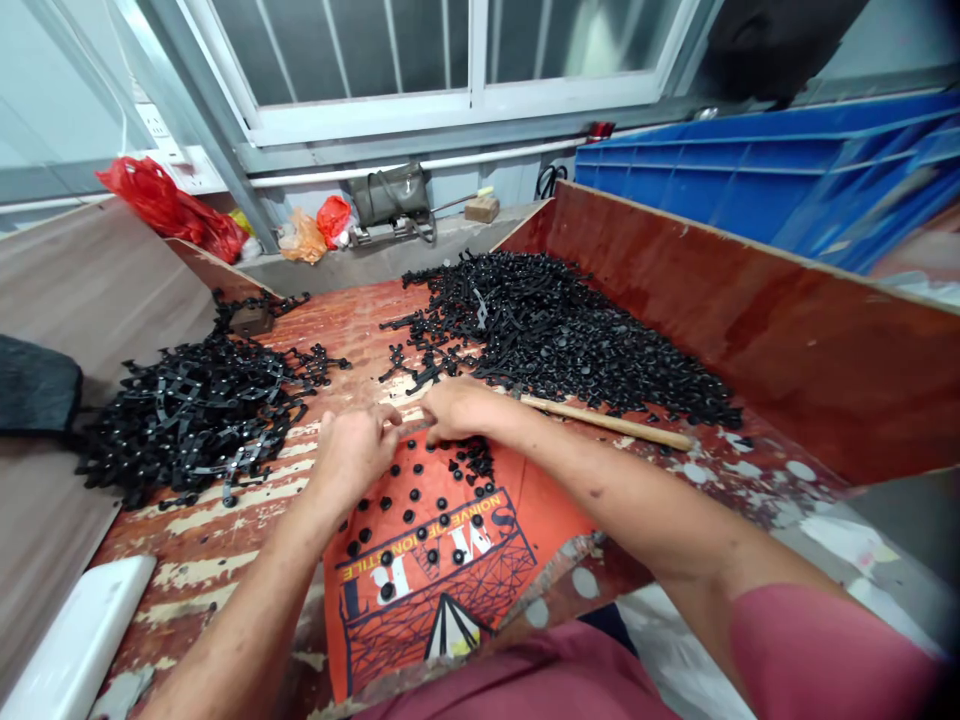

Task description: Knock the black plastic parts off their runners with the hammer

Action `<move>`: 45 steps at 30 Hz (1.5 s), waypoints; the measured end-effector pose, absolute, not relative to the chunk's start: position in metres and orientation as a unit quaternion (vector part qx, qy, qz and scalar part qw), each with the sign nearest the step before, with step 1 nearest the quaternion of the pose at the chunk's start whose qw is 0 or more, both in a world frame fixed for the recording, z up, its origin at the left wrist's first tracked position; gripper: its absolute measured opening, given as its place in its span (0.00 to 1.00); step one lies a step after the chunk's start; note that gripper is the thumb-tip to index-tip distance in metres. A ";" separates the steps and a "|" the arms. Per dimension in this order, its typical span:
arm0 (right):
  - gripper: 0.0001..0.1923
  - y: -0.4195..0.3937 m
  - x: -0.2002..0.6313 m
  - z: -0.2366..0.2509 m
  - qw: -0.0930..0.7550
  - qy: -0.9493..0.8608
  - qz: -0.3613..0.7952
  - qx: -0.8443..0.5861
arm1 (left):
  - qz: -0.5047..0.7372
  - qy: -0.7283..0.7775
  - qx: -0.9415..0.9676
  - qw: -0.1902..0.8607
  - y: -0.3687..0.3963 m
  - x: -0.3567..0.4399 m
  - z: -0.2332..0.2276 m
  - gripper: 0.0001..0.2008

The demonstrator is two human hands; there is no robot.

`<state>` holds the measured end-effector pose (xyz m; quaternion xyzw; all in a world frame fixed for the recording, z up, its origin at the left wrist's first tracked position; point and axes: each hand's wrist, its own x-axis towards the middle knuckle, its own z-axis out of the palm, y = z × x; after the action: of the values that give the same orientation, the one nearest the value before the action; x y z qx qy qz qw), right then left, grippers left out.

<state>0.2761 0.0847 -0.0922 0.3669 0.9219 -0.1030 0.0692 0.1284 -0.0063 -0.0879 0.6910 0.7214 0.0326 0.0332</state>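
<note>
My left hand and my right hand meet over the far edge of an orange printed sheet on a worn red board. Both hands pinch a small thin piece between their fingertips; what it is I cannot tell. Several small black round caps lie loose on the sheet just below the hands. A big heap of black plastic parts lies beyond my right hand. A heap of black plastic frames lies left of my left hand.
A wooden stick lies right of my right hand. A raised red side board walls the right side, with blue crates behind it. Red bags and a dark bag sit under the window. A white object lies near left.
</note>
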 end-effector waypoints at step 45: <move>0.11 0.064 0.363 -0.143 -0.115 0.857 -0.172 0.472 | 0.077 0.667 0.714 0.197 0.057 0.185 -0.138 0.06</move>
<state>0.3628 0.0635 -0.1425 0.4723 0.8567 -0.1724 -0.1151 0.1854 0.0569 -0.1380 0.7142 0.6672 0.0771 0.1971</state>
